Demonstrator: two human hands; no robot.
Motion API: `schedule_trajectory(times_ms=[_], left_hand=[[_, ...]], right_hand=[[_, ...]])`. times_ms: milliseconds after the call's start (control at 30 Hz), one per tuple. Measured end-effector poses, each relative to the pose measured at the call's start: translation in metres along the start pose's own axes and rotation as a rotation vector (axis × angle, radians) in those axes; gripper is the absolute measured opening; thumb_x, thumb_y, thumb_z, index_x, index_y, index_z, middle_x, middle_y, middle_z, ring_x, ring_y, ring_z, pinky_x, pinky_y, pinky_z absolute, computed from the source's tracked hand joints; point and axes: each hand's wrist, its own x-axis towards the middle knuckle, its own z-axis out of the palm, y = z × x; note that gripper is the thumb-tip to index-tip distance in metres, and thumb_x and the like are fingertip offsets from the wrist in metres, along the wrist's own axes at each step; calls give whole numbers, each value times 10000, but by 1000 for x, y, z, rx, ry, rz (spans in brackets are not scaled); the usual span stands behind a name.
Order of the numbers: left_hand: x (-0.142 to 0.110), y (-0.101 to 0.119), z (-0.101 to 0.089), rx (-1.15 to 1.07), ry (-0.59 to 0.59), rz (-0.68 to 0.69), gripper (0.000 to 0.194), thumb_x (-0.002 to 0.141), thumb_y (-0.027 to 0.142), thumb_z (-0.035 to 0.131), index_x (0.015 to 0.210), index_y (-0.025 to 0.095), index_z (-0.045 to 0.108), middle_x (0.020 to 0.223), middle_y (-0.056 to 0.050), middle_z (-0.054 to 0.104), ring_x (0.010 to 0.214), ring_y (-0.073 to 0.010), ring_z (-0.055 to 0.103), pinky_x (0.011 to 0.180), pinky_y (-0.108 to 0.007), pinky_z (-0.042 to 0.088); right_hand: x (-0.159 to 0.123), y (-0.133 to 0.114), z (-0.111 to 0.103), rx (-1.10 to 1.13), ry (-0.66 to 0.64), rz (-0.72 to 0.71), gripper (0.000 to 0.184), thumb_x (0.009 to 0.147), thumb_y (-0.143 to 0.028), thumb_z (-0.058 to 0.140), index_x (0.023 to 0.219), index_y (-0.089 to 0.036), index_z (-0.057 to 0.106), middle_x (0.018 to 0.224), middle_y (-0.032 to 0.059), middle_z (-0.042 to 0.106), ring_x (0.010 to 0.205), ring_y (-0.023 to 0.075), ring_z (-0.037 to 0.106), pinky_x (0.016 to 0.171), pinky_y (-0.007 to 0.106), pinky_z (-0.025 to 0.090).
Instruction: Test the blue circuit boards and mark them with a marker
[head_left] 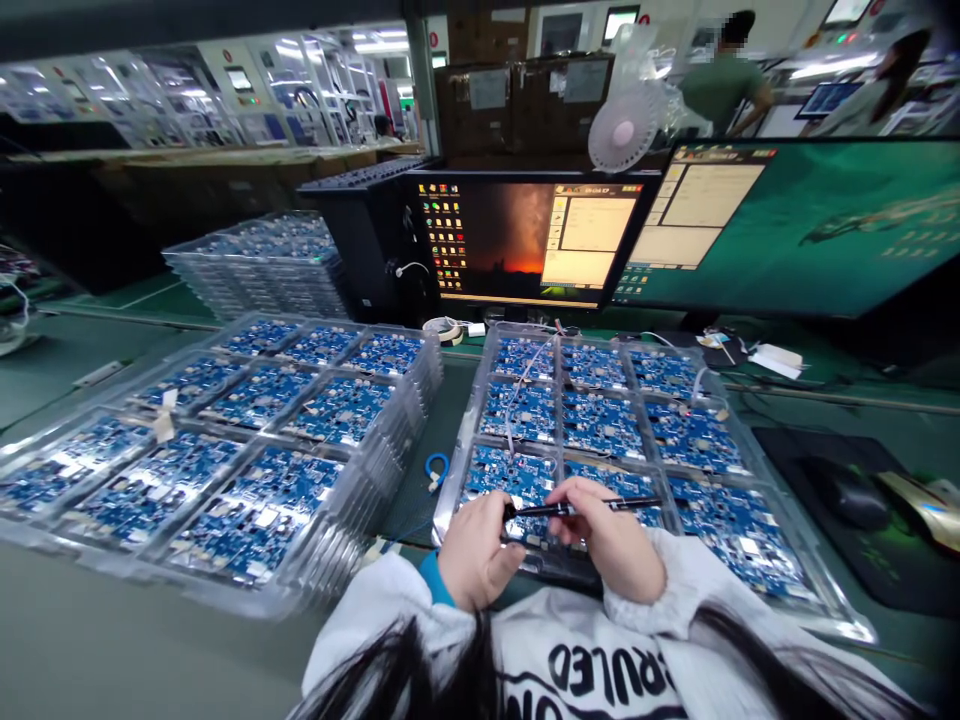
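A slim black pen (534, 511) lies nearly level above the front of a clear plastic tray (459, 480). My right hand (619, 545) is closed around its middle, thumb and fingers pinching the barrel. At the pen's left end, my left hand (474, 550) is closed on the dark tip; whether that end is a cap I cannot tell. Beneath both hands are blue circuit boards (517, 472), set in the tray's compartments. A thin white cable (517, 390) runs over the boards at the left. The hands partly hide the front middle board.
At left stands a stack of similar board trays (390, 440), with another stack (255, 265) behind. A blue loop (436, 468) lies between the trays. Two monitors (525, 245) and a small fan (624, 130) stand behind. A mouse (844, 492) rests on a black pad at right.
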Motion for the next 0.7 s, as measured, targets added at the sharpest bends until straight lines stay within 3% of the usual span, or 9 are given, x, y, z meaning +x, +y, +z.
schedule_trajectory(times_ms=[433, 533, 700], left_hand=[[1, 4, -2, 73, -31, 50, 721, 730, 659, -50, 872, 148, 439, 743, -82, 516, 675, -224, 488, 607, -353, 389], [3, 7, -2, 100, -67, 93, 742, 713, 677, -50, 872, 150, 447, 754, -86, 523, 676, -223, 496, 609, -352, 395], [7, 14, -5, 115, -103, 103, 772, 691, 697, -61, 822, 155, 473, 718, -84, 542, 630, -213, 514, 566, -321, 400]], right_hand=[[-4, -6, -1, -229, -25, -44, 276, 784, -392, 368, 765, -182, 546, 559, -18, 537, 519, 109, 492, 511, 213, 398], [-3, -2, 0, -378, -57, -77, 290, 799, -398, 355, 905, -203, 542, 714, -6, 574, 586, 112, 515, 557, 224, 422], [1, 5, 7, -559, -27, -219, 334, 824, -373, 311, 1052, -244, 517, 1047, 8, 540, 950, 155, 486, 845, 284, 380]])
